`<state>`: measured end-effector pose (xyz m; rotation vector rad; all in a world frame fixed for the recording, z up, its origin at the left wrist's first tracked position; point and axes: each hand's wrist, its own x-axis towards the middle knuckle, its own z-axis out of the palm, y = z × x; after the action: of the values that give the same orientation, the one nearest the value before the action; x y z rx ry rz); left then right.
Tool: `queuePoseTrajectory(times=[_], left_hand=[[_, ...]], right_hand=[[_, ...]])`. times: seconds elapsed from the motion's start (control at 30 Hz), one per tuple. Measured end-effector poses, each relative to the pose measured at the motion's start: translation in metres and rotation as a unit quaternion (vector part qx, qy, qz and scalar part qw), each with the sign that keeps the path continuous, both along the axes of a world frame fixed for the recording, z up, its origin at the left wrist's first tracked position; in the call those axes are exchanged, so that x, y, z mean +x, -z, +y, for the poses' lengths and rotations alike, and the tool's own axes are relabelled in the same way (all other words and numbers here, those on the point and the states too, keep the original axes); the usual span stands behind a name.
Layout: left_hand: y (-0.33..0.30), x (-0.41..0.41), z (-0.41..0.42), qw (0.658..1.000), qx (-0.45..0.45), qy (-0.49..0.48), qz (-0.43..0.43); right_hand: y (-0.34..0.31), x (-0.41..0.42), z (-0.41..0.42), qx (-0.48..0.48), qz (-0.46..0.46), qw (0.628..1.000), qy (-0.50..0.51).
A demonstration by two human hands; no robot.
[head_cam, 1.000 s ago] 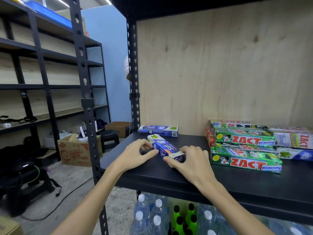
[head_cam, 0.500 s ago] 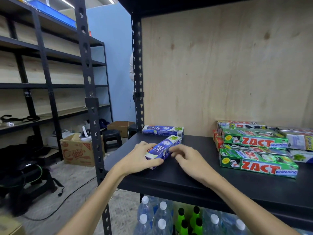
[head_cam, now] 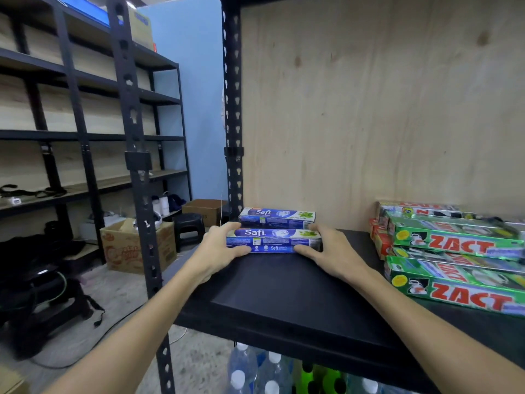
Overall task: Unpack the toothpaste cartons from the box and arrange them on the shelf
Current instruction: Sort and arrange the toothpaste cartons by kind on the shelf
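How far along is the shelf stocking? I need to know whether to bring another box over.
Done: one Safi carton lies against the back panel, and green ZACT cartons are stacked at the right of the shelf. In hand: the left hand and right hand grip the ends of a second Safi carton, just in front of the first. Left: unclear, since the supply box is out of view.

Two blue Safi cartons are counted on the black shelf [head_cam: 284,302]: a front Safi carton [head_cam: 272,240] and a rear Safi carton [head_cam: 277,217]. At least four green ZACT cartons [head_cam: 454,291] are seen stacked at right; exact total cannot be told. Two hands are seen. Two cardboard boxes [head_cam: 127,248] are counted on the floor. Several bottles [head_cam: 241,373] are seen below, uncounted.
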<state>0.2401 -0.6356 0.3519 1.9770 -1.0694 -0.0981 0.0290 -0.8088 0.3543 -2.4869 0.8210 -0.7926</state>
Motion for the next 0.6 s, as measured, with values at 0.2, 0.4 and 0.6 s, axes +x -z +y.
queuePoseTrajectory(times=[0.2,0.4,0.6], left_hand=[[-0.003,0.031,-0.042,0.999,-0.012,-0.031,0.018],[-0.001,0.060,-0.070,1.000,0.010,-0.011,0.024],[-0.001,0.068,-0.083,1.000,-0.015,-0.017,0.016]], right_hand=[[-0.002,0.032,-0.023,0.004,-0.021,1.000,0.018],[-0.002,0.043,-0.038,0.015,-0.046,0.999,0.020],[0.004,0.051,-0.050,0.021,-0.082,0.996,0.016]])
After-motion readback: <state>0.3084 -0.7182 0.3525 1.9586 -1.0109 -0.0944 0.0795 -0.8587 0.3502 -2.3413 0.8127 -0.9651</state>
